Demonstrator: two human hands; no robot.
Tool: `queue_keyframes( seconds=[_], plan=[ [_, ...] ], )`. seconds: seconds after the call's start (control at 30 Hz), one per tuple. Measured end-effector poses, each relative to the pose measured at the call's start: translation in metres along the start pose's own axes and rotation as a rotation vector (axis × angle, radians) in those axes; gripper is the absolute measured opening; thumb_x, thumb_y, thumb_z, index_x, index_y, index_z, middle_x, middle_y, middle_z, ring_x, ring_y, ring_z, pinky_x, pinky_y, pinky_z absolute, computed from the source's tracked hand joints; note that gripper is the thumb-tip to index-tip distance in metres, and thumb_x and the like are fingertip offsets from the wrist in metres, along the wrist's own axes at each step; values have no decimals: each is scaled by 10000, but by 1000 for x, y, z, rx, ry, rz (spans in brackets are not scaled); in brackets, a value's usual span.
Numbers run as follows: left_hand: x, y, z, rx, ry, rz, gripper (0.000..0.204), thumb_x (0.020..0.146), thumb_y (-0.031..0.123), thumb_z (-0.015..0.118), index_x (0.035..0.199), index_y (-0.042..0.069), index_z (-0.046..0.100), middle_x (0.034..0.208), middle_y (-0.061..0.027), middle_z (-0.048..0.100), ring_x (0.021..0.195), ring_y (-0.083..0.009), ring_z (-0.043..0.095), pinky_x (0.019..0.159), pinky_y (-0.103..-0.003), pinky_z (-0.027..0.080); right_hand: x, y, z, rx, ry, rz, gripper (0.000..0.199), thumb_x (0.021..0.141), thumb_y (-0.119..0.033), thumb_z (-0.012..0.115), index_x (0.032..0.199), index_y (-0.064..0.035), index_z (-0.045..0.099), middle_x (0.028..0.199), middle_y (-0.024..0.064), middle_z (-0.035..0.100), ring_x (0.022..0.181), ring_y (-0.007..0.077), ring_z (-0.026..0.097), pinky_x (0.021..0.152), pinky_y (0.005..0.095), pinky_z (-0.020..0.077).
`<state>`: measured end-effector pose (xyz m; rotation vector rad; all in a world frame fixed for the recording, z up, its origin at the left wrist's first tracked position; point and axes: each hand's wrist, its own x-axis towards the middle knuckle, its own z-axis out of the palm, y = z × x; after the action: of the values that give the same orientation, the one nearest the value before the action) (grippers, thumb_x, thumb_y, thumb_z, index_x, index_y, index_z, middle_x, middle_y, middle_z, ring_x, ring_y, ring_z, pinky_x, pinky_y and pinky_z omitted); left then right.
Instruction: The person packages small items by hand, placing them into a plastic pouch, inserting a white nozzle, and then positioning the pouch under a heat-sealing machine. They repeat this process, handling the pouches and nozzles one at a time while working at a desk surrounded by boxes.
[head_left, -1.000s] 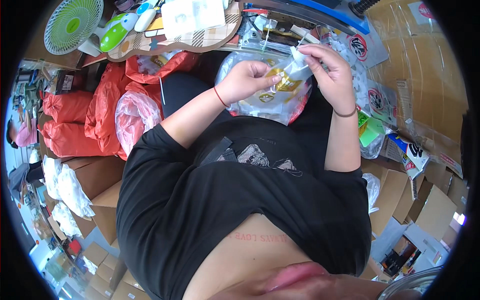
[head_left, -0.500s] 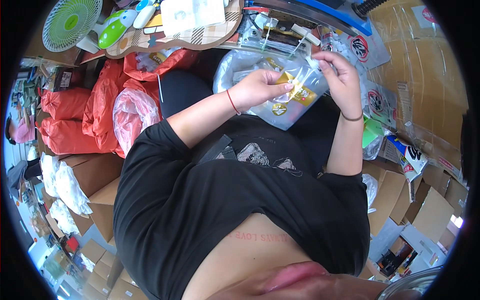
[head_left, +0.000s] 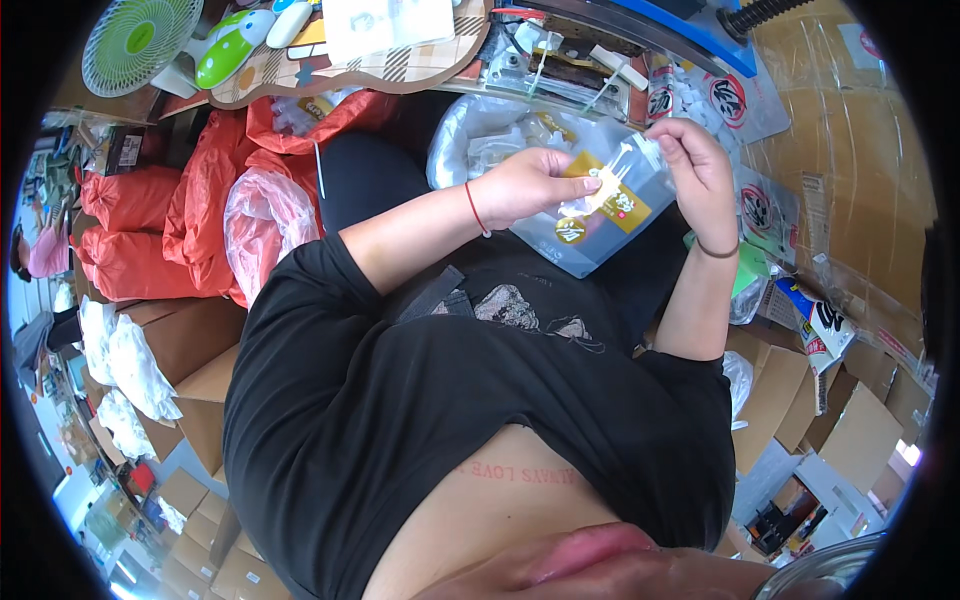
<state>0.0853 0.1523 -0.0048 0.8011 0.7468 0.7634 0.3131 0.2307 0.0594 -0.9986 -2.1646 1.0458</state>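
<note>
Clear plastic pouch (head_left: 600, 215) with gold labels was held up over the lap, left hand (head_left: 525, 185) pinched its left side, right hand (head_left: 698, 160) pinched its top right corner, red bags (head_left: 205, 215) lay to the left, green fan (head_left: 135, 40) stood beyond.

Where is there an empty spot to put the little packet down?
Hardly anywhere. Both hands hold the clear packet over the lap. The wooden board shows bare strips beside the white paper. The dark patch between the red bags and the big plastic bag looks free. Boxes crowd the right.
</note>
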Motion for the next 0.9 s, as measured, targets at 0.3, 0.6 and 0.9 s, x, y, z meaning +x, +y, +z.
queue_keyframes(
  seconds=[0.3,0.6,0.9],
  plan=[
    [5,-2,-26,-61,-7,3,239,899,105,696,1115,8,667,982,-49,706,933,-107,671,840,-264,544,-12,33,-23,-734,52,-11,301,1020,-272,496,1141,-13,592,1060,152,621,997,264,601,872,346,455],
    [17,35,-69,-55,244,98,295,895,104,691,1151,-21,613,1011,-84,700,886,-134,688,755,-261,560,-32,49,-20,-474,-239,176,293,1007,-231,509,1158,9,587,1108,154,576,978,274,585,895,331,439],
    [-61,72,-180,2062,1164,681,412,881,239,639,1250,73,562,1215,-244,563,1145,-387,547,966,-468,444,-43,2,-26,-334,68,122,247,958,-103,538,1168,21,577,1129,152,604,1050,259,575,935,339,434]
  ],
)
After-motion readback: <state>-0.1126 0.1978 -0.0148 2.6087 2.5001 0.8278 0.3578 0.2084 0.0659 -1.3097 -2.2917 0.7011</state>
